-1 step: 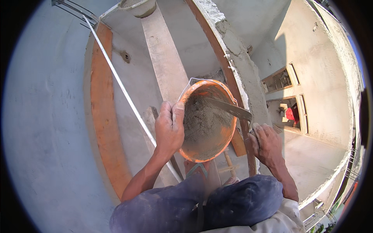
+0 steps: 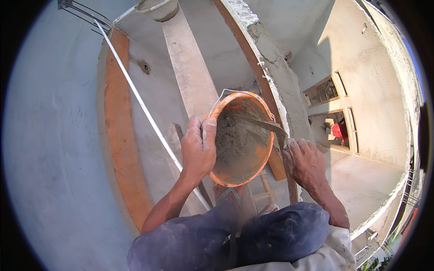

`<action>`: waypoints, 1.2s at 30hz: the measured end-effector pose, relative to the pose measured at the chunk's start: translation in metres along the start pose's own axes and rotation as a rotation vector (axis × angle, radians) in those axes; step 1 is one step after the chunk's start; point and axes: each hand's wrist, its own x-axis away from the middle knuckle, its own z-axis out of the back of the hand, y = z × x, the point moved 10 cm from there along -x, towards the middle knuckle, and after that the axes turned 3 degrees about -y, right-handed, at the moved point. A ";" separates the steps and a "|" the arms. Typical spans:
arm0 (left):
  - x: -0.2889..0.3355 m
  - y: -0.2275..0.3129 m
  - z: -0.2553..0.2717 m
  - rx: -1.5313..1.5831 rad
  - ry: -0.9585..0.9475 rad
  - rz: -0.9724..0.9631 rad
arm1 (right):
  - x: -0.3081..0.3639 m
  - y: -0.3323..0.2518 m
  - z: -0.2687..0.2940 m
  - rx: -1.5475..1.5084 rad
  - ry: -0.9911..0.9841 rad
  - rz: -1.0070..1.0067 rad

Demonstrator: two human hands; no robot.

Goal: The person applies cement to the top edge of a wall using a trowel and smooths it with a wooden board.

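An orange bucket (image 2: 246,178) with a wire handle tilts toward me in the middle, part filled with wet grey mortar (image 2: 237,140). My left hand (image 2: 199,144) is closed on its left rim, thumb over the edge. In my right hand (image 2: 306,162), at the bucket's right side, is the handle of a trowel (image 2: 266,125). Its long blade crosses the right rim, and the tip meets the mortar near the top of the bucket. My fingers hide most of the trowel's handle.
Beneath me a plank (image 2: 190,67) runs away to another mortar container (image 2: 158,10). Along the right stands a rough wall edge (image 2: 282,77) with a wooden board. A white pole (image 2: 135,90) slants at left beside an orange-brown board (image 2: 118,126). A person in red (image 2: 339,131) shows through an opening.
My right hand has shifted slightly left and up with the trowel. The blade now appears narrower, turned more on edge. My left hand still grips the bucket rim.
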 end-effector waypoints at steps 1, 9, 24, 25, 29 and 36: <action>0.002 0.011 -0.009 0.002 -0.013 -0.009 | -0.011 -0.003 0.000 0.064 -0.080 -0.013; 0.028 0.031 -0.039 0.006 -0.146 -0.149 | -0.001 0.014 -0.084 -0.052 -0.560 0.151; 0.024 0.015 -0.014 0.015 -0.001 -0.125 | 0.028 -0.056 -0.082 -0.405 -0.442 0.042; 0.025 0.016 -0.013 0.008 0.009 -0.147 | 0.027 -0.057 -0.079 -0.414 -0.443 0.034; 0.027 0.012 -0.013 0.018 0.026 -0.153 | 0.030 -0.049 -0.080 -0.722 -0.400 0.079; -0.001 -0.030 0.017 0.202 0.088 0.039 | 0.021 -0.040 -0.068 -0.965 -0.566 -0.086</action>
